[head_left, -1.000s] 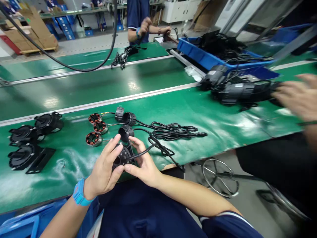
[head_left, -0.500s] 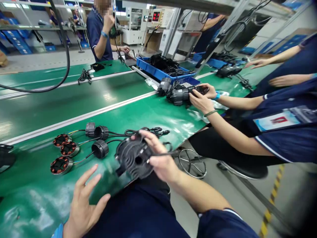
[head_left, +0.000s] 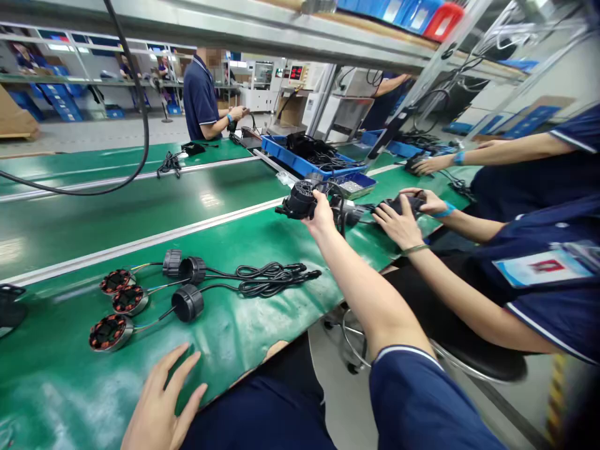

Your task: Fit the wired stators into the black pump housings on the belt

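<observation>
My right hand (head_left: 323,217) reaches out over the far part of the bench and grips a black round motor housing (head_left: 299,200) with a ribbed face. The housing is beside the co-worker's parts, and I cannot tell whether it touches the bench. My left hand (head_left: 165,397) is open and holds nothing, low over the near edge. Ahead of it lie several stators with copper-coloured windings (head_left: 109,332), joined by thin wires to black ribbed caps (head_left: 187,302). Coiled black cables (head_left: 267,279) run from the caps to the right.
A blue bin (head_left: 300,161) heaped with black cables stands at the back, a smaller blue tray (head_left: 354,185) beside it. To the right, a co-worker's hands (head_left: 403,225) hold a black part. A metal shelf (head_left: 225,31) crosses overhead; a black cable (head_left: 146,125) hangs at left.
My right hand has carried the black motor housing from near my lap forward and right, towards the co-worker's parts. My left hand stays open, slightly lower. The view has tilted up.
</observation>
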